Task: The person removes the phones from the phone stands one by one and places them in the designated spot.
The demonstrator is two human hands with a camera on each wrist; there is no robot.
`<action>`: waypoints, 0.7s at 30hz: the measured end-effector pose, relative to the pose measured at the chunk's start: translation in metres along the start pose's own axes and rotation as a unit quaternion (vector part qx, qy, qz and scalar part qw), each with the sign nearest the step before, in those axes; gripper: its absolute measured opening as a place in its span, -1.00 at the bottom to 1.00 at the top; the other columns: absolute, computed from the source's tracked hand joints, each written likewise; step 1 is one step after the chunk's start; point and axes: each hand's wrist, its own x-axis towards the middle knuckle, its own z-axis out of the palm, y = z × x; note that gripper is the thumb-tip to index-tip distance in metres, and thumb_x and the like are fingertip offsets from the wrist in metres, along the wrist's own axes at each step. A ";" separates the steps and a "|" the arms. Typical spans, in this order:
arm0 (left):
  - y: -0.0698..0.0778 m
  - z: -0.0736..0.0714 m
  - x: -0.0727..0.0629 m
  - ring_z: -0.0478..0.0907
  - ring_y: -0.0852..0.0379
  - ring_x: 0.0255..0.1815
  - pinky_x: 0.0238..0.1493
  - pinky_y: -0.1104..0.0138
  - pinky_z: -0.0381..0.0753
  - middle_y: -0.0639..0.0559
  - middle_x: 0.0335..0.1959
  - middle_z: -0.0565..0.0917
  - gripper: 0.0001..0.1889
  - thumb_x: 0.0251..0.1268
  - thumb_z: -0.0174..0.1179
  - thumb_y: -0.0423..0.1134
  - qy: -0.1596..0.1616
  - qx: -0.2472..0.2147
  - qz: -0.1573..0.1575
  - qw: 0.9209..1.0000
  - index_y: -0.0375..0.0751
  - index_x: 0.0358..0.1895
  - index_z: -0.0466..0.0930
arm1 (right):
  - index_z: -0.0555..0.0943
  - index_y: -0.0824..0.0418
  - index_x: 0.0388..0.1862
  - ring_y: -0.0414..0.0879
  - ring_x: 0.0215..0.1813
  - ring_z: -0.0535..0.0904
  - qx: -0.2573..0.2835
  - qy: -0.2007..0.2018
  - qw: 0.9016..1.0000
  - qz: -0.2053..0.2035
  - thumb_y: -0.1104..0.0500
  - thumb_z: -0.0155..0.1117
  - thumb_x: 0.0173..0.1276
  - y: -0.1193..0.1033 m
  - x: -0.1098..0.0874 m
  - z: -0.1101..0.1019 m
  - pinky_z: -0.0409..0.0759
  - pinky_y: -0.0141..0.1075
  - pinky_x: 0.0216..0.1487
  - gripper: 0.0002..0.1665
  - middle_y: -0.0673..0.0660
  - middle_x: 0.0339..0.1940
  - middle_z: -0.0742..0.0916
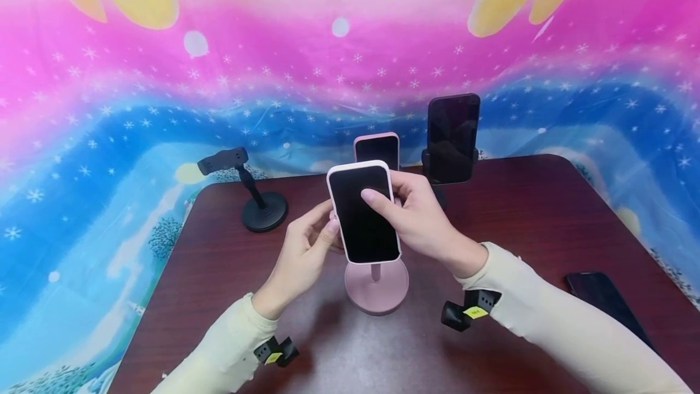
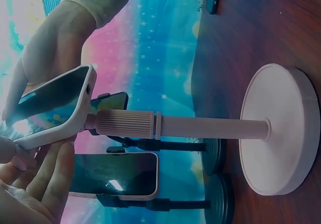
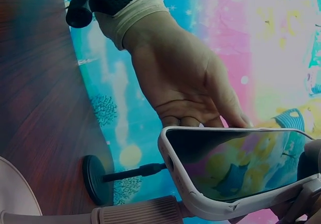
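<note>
A smartphone in a pale pink-white case [image 1: 365, 217] stands tilted at the top of a pink phone stand [image 1: 377, 293]. Its dark screen faces me. My left hand [image 1: 298, 254] holds the phone's left edge, thumb at the side and fingers behind. From the other side my right hand [image 1: 423, 217] grips the right edge, its thumb across the screen and its fingers behind. In the left wrist view, a ribbed collar on the pink pole [image 2: 215, 127] sits below the phone. Part of the clamp arm [image 3: 303, 196] shows at the phone's edge in the right wrist view.
Behind stands a pink-cased phone [image 1: 377, 149], partly hidden. A black phone [image 1: 452, 138] is held upright on a stand at back right. A black stand [image 1: 264, 210] without a phone is at back left. Another dark phone [image 1: 607, 303] lies flat at right.
</note>
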 end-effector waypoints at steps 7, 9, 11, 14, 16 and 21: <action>-0.001 0.000 0.000 0.78 0.21 -0.30 -0.22 0.18 0.83 -0.45 0.11 0.65 -0.58 0.59 -0.01 -0.36 -0.002 -0.011 0.002 1.000 -0.41 0.40 0.38 | 0.64 0.35 0.15 -0.08 -0.30 0.72 0.013 -0.007 1.000 0.001 0.33 0.21 0.48 0.001 0.000 0.000 0.80 -0.23 -0.16 -0.70 0.33 -0.13 0.79; -0.001 -0.001 0.000 0.78 0.20 -0.28 -0.21 0.18 0.83 -0.44 0.13 0.65 -0.58 0.59 -0.01 -0.36 -0.003 -0.013 0.000 1.000 -0.40 0.40 0.38 | 0.63 0.36 0.15 -0.09 -0.28 0.75 0.018 -0.008 1.000 0.000 0.33 0.21 0.49 0.001 0.000 0.000 0.81 -0.22 -0.15 -0.70 0.34 -0.12 0.79; -0.001 -0.001 0.000 0.78 0.19 -0.27 -0.19 0.17 0.83 -0.43 0.15 0.64 -0.59 0.59 -0.01 -0.35 -0.006 -0.015 -0.002 1.000 -0.38 0.40 0.38 | 0.63 0.36 0.15 -0.10 -0.26 0.77 0.020 -0.009 1.000 -0.001 0.32 0.20 0.50 0.000 -0.001 0.000 0.81 -0.20 -0.14 -0.70 0.35 -0.11 0.79; -0.001 -0.001 0.000 0.77 0.20 -0.22 -0.16 0.18 0.82 -0.39 0.16 0.64 -0.60 0.59 -0.01 -0.36 -0.006 -0.011 -0.001 1.000 -0.36 0.39 0.40 | 0.62 0.36 0.16 -0.11 -0.24 0.79 0.023 -0.010 1.000 0.001 0.32 0.19 0.51 0.001 -0.001 0.000 0.81 -0.18 -0.13 -0.70 0.35 -0.11 0.80; -0.001 0.000 0.001 0.76 0.22 -0.18 -0.14 0.19 0.82 -0.38 0.16 0.63 -0.61 0.59 -0.01 -0.37 -0.005 -0.009 0.002 1.000 -0.36 0.38 0.41 | 0.62 0.36 0.16 -0.10 -0.22 0.80 0.027 -0.011 1.000 0.002 0.31 0.18 0.51 0.001 -0.001 0.000 0.81 -0.17 -0.12 -0.70 0.35 -0.10 0.80; -0.001 0.002 0.002 0.72 0.24 -0.13 -0.12 0.17 0.82 -0.38 0.14 0.61 -0.65 0.60 -0.04 -0.37 -0.002 -0.007 0.002 1.000 -0.38 0.33 0.41 | 0.61 0.38 0.17 -0.10 -0.21 0.81 0.038 -0.010 0.999 0.004 0.30 0.17 0.53 0.002 -0.001 0.000 0.81 -0.16 -0.13 -0.69 0.38 -0.09 0.80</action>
